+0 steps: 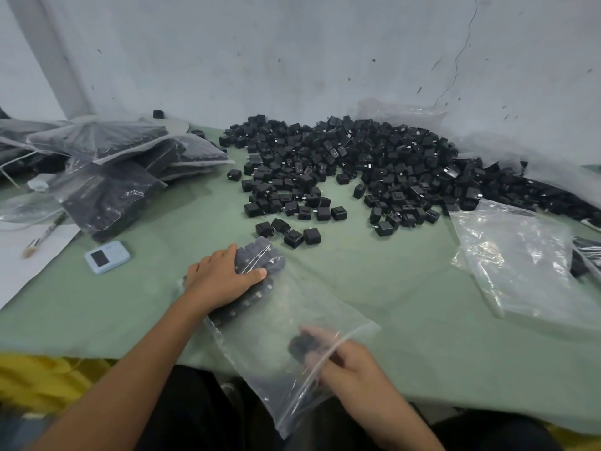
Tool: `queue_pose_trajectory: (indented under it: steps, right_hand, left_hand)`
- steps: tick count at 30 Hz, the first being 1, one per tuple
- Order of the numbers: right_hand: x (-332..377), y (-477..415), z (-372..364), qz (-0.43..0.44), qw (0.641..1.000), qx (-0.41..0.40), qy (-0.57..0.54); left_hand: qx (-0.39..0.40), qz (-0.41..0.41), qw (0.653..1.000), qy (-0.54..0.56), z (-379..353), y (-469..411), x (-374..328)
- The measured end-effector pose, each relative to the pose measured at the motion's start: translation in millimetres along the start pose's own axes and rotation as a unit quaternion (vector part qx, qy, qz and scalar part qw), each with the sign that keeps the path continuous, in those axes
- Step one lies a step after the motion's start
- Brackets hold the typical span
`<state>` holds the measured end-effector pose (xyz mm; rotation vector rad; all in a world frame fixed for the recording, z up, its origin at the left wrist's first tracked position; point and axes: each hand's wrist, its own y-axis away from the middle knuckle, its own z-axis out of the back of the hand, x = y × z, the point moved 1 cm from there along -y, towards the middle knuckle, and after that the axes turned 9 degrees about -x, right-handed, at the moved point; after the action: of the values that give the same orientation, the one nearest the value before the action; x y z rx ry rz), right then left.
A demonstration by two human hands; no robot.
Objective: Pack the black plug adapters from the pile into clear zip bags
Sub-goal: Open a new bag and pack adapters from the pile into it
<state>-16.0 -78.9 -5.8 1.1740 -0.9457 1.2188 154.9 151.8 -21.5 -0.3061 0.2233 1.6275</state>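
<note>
A big pile of black plug adapters (357,170) spreads over the far half of the green table. A clear zip bag (279,323) lies in front of me, its far end packed with rows of adapters. My left hand (224,278) rests on that packed end, fingers laid over it through the plastic. My right hand (344,359) is inside the bag's open mouth near the table edge and grips a black adapter (300,346); hand and adapter are blurred.
Filled bags (120,164) are stacked at the back left. A stack of empty clear bags (527,255) lies at the right. A small blue device (107,257), a brush (44,236) and white paper (19,255) sit at the left. The wall stands behind the pile.
</note>
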Motion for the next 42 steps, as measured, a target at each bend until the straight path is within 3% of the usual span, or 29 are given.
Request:
queue_pose_trajectory:
  steps: [2, 4, 6, 8, 10, 13, 18, 22, 28, 42]
  right_hand:
    - [-0.1, -19.5, -23.5, -0.050, 0.992, -0.016, -0.119]
    - [0.3, -40.4, -43.6, -0.112, 0.957, -0.011, -0.267]
    - [3.0, -60.2, -55.9, -0.142, 0.935, -0.066, -0.318]
    - [0.2, -80.2, -59.9, -0.071, 0.962, -0.172, -0.201]
    - [0.5, -88.9, -63.1, 0.005, 0.974, -0.216, -0.061]
    - [-1.6, -93.9, -67.1, 0.054, 0.972, -0.225, 0.035]
    - [0.8, -94.7, -74.5, 0.089, 0.968, -0.229, 0.046]
    - [-2.4, -98.0, -69.9, 0.103, 0.962, -0.200, 0.154]
    - [-9.9, -98.6, -70.6, 0.106, 0.969, -0.197, 0.109]
    - [-12.3, -93.9, -68.9, 0.130, 0.970, -0.150, 0.144]
  left_hand:
    - [0.002, 0.002, 1.000, 0.003, 0.0, 0.5, -0.5]
    - [0.001, -0.001, 1.000, 0.004, 0.4, 0.4, -1.0]
    - [0.000, -0.003, 1.000, 0.005, 0.7, 0.2, -1.2]
    - [0.002, -0.003, 1.000, 0.004, 0.6, 0.4, -0.7]
    - [0.001, -0.005, 1.000, 0.002, 0.5, 1.2, -0.7]
    - [0.000, -0.008, 1.000, 0.003, 1.0, 1.7, -1.5]
    - [-0.002, -0.009, 1.000, 0.002, 0.9, 1.0, -2.5]
    - [-0.004, -0.006, 1.000, 0.007, 0.8, 1.6, -2.5]
    - [-0.001, -0.003, 1.000, 0.004, 1.3, 2.7, -3.5]
    - [0.005, -0.012, 1.000, -0.013, 8.9, -4.1, -13.6]
